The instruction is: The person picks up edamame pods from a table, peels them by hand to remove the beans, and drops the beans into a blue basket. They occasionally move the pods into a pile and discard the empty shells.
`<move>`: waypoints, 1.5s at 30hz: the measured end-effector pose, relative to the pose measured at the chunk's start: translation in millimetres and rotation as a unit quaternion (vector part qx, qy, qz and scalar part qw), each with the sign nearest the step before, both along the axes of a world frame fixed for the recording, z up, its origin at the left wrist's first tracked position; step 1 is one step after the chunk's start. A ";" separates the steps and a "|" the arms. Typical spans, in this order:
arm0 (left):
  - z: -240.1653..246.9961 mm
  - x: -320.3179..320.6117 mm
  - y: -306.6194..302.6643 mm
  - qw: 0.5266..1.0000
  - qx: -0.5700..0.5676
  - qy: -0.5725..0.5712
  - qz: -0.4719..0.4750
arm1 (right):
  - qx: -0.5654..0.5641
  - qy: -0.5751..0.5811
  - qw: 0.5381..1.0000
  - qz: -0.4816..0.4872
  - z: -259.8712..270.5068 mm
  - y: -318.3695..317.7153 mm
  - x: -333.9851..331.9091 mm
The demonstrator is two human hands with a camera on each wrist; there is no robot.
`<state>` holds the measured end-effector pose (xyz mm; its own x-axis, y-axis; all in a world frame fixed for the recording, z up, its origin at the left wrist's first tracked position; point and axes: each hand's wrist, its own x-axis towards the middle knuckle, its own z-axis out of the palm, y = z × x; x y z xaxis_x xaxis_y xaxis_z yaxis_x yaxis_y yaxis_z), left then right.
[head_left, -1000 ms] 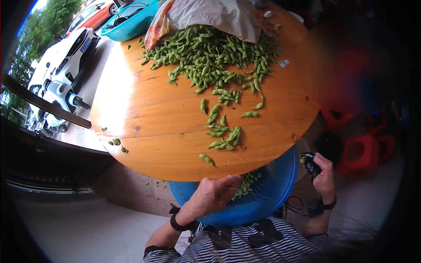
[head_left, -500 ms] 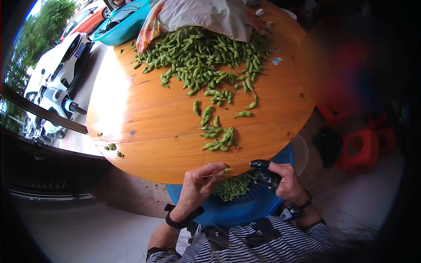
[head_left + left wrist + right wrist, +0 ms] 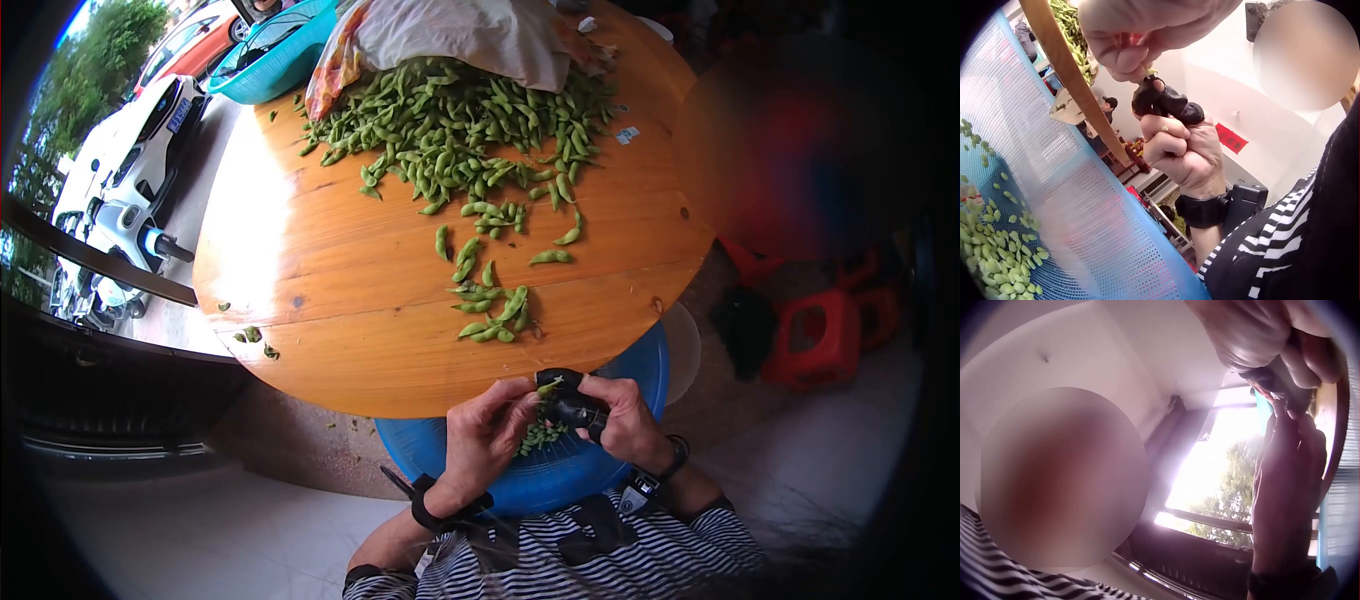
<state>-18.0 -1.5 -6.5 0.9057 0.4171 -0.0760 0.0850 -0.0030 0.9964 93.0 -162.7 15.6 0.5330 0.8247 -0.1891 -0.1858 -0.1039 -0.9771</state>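
Both forearms reach forward from the striped sleeves (image 3: 715,535), bent inward so the hands meet just past the table's near edge, over the blue basket (image 3: 560,485). The left hand (image 3: 490,435) has its back turned up and its fingers bent, thumb and fingertips pinching a green pod (image 3: 548,388). The right hand (image 3: 628,425) comes in from the other side, fingers curled, its black finger coverings (image 3: 578,412) closed against the same pod; exactly which covered fingertips press on it I cannot tell.

The pod sits between the two sets of fingertips, near the rim of the wooden table (image 3: 380,350). It is small and light green, with a paler tip poking up, and most of it is hidden by the fingers — whether it is split open cannot be made out. More pods (image 3: 430,125) lie heaped on the table under a pale cloth (image 3: 460,40), with a few scattered closer in.

The head view shows just a patch of shelled beans (image 3: 540,435) between the hands, while the left wrist view shows many more of them in the basket and the mesh of its wall. That view also shows the right hand's bare fingers folded into the palm — the right wrist view is too dark and blurred around the fingertips to pick out the pod
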 end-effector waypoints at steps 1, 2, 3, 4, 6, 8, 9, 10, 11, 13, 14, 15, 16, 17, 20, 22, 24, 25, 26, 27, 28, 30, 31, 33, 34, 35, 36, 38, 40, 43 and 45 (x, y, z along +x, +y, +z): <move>0.3 0.0 -0.9 0.999 0.039 -0.010 0.006 | 0.000 0.001 1.000 0.000 -0.8 0.7 -0.2; 0.8 -0.9 -0.5 0.999 0.039 -0.009 0.006 | 0.015 0.002 1.000 -0.012 -1.4 1.9 -0.5; 1.5 -2.5 1.0 0.998 -0.068 0.011 -0.015 | 0.030 0.002 0.999 -0.025 -2.3 2.6 -0.6; 2.2 -4.0 2.7 0.984 -0.174 0.031 -0.035 | 0.030 0.003 0.999 -0.026 -4.3 1.8 0.9; 5.1 -3.3 9.7 0.941 -0.327 0.060 -0.060 | 0.027 0.153 0.988 0.001 -10.5 -2.0 5.7; 4.4 -2.1 11.2 0.873 -0.472 0.086 -0.084 | 0.068 0.226 0.972 0.014 -19.8 -5.4 7.3; 1.9 -1.6 11.0 0.866 -0.484 0.089 -0.091 | 0.108 0.298 0.948 0.028 -22.2 -6.2 7.3; 0.3 -1.4 10.2 0.858 -0.496 0.092 -0.098 | 0.107 0.299 0.948 0.027 -19.2 -6.6 7.0; 1.7 -1.1 6.1 0.857 -0.497 0.093 -0.098 | 0.041 0.209 0.977 0.022 -13.3 -6.9 6.3; 6.4 0.4 -4.0 0.948 -0.311 0.050 -0.050 | -0.025 0.116 0.993 0.017 -10.1 -3.2 2.7; 4.1 -0.4 -4.9 0.948 -0.311 0.050 -0.050 | 0.016 0.017 1.000 -0.001 -10.8 0.7 -2.7; -0.8 -2.0 -5.5 0.976 -0.211 0.028 -0.055 | 0.057 -0.081 0.995 -0.018 -11.3 2.6 -5.8; -6.4 -4.4 -5.5 0.992 -0.108 0.007 -0.057 | 0.057 -0.080 0.995 -0.015 -11.6 2.3 -6.1; -12.1 -8.5 -1.2 0.994 -0.077 0.039 -0.064 | 0.037 -0.147 0.988 -0.019 -11.6 1.4 -6.4; 1.8 -4.3 -0.1 0.995 0.068 0.047 -0.061 | 0.017 -0.211 0.977 -0.029 -5.3 2.4 -7.5; 10.1 -1.1 -0.7 0.997 0.040 0.037 -0.060 | 0.011 -0.225 0.974 -0.032 -6.5 1.8 -6.0; 12.5 0.9 3.0 0.998 0.013 0.029 -0.057 | 0.015 -0.225 0.974 -0.025 -8.8 -0.5 -3.9; 12.4 -0.5 8.5 0.994 -0.024 0.068 -0.088 | 0.018 -0.223 0.974 -0.020 -9.6 -1.3 -4.2; 12.2 -1.2 13.3 0.985 -0.062 0.105 -0.118 | 0.018 -0.223 0.975 -0.019 -8.6 -1.2 -5.1; 12.4 -1.2 17.1 0.986 -0.061 0.105 -0.117 | 0.006 -0.241 0.970 -0.020 -6.3 -1.0 -6.4; 12.7 -1.0 20.6 0.975 -0.083 0.143 -0.148 | -0.006 -0.259 0.966 -0.021 -4.3 -0.7 -8.2; 8.7 -1.2 16.0 0.962 -0.104 0.181 -0.178 | -0.016 -0.290 0.956 -0.035 -1.4 -0.1 -13.4; 2.5 -1.8 3.0 0.987 -0.033 0.096 -0.127 | -0.027 -0.321 0.945 -0.048 -0.9 0.4 -15.8; -1.7 -4.6 -10.2 0.994 0.052 0.031 -0.095 | -0.024 -0.327 0.943 -0.052 -3.1 1.9 -19.7; -0.4 -3.8 -12.5 0.994 0.052 0.031 -0.095 | -0.021 -0.333 0.941 -0.055 -4.0 2.3 -20.5; 1.7 -3.2 -14.9 0.995 0.022 0.034 -0.088 | -0.021 -0.333 0.941 -0.055 -3.8 2.5 -19.8; 3.6 -3.0 -16.2 0.996 -0.008 0.038 -0.081 | -0.026 -0.314 0.948 -0.051 -3.5 2.7 -18.4; 7.2 -2.7 -13.3 0.991 -0.087 0.044 -0.091 | -0.031 -0.295 0.954 -0.046 -3.7 2.2 -17.5; 9.3 -3.4 -12.4 0.984 -0.127 0.073 -0.099 | -0.032 -0.292 0.955 -0.039 -5.2 1.7 -18.4; 2.1 -4.9 -14.7 0.989 -0.099 0.076 -0.086 | -0.021 -0.295 0.954 -0.044 -5.0 2.6 -18.6; -5.8 -6.9 -13.4 0.990 -0.097 0.055 -0.085 | -0.016 -0.278 0.960 -0.040 -2.4 1.8 -14.4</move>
